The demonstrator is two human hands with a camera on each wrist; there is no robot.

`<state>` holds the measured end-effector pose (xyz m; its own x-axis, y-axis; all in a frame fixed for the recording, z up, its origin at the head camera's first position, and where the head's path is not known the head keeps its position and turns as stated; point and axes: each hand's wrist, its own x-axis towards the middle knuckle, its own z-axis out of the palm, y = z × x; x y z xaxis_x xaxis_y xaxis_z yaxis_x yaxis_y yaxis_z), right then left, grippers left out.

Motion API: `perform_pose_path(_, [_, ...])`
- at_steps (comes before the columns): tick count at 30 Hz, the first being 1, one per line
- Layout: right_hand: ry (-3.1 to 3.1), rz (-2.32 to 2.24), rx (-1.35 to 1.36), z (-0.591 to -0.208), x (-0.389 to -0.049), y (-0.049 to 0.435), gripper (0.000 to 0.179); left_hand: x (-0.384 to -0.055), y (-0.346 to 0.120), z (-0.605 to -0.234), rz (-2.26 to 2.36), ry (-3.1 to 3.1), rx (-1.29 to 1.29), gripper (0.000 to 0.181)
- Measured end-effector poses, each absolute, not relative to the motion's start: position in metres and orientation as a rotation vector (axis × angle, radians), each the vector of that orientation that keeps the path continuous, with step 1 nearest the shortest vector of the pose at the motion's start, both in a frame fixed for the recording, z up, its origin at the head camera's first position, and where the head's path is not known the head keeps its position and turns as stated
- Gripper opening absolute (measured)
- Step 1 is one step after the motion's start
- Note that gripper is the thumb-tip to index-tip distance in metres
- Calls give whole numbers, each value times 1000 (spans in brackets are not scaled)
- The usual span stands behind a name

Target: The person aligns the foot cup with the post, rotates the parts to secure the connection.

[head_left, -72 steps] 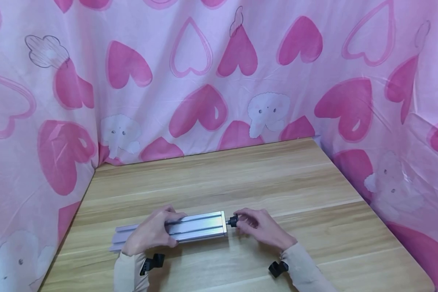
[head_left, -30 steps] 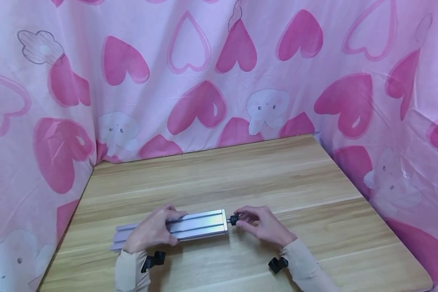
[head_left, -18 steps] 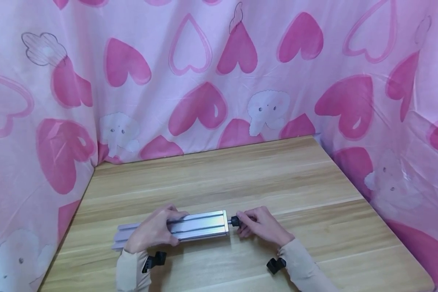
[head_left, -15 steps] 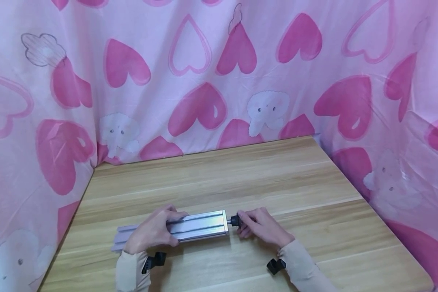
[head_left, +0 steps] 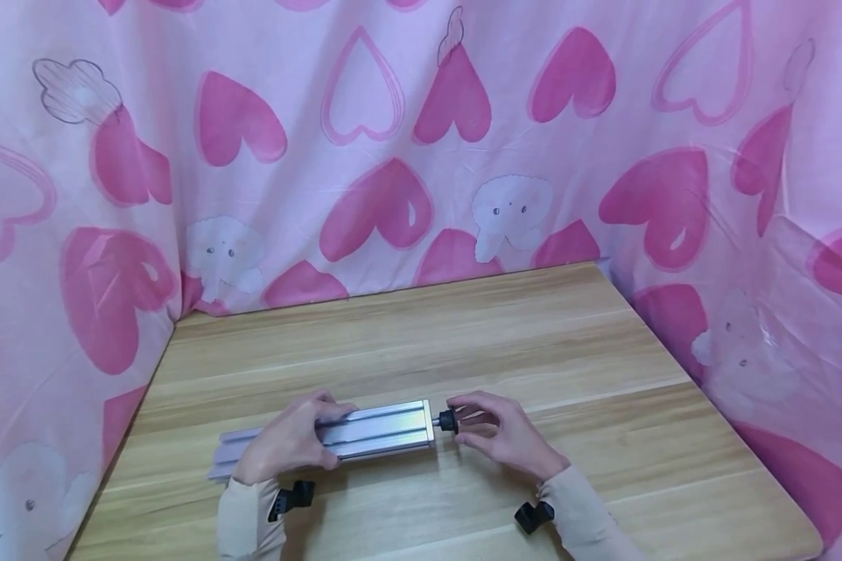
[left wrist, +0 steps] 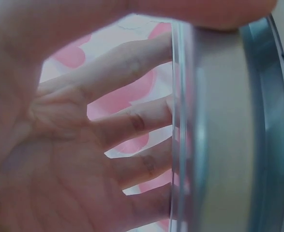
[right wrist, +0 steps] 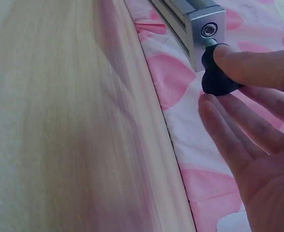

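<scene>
A silver aluminium profile (head_left: 386, 430) with grooves along its length lies crosswise in front of me, over the table. My left hand (head_left: 288, 440) grips it from above near its middle, thumb on the near side and fingers on the far side. From the flat end plate (right wrist: 207, 34) at its right end sticks a threaded stud carrying a black lobed knob (right wrist: 218, 75). With thumb and fingertips my right hand (head_left: 501, 432) pinches this knob. A short length of bare thread shows between knob and plate. A round screw head (right wrist: 209, 30) sits in the plate beside the stud.
The wood-grain table (head_left: 407, 343) is bounded at the back and both sides by a pink curtain (head_left: 393, 93) printed with hearts. Black camera mounts sit at the left wrist (head_left: 292, 500) and the right wrist (head_left: 534, 516).
The right hand has rolled round the knob: its fingers, curled under half a second ago, now extend over the top. The left hand and the profile stay about where they were.
</scene>
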<state>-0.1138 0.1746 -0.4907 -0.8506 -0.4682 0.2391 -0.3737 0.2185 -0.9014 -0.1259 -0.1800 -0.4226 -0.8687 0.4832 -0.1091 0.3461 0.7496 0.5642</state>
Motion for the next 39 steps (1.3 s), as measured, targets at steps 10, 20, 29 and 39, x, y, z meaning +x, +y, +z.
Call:
perform_pose_path(10, [2496, -1492, -667, -486, -119, 173, 40, -124, -178, -421, 802, 2697, 618, 74])
perform_pose_path(20, [2291, -1518, -534, -487, -123, 169, 56, -123, -177, -423, 805, 2684, 638, 74])
perform_pose_path(29, [2521, -1478, -698, -482, -114, 177, 42, -125, -178, -422, 819, 2663, 635, 74])
perform_pose_path(39, [2469, -1563, -926, -487, -115, 176, 53, -124, -179, -427, 823, 2658, 645, 75])
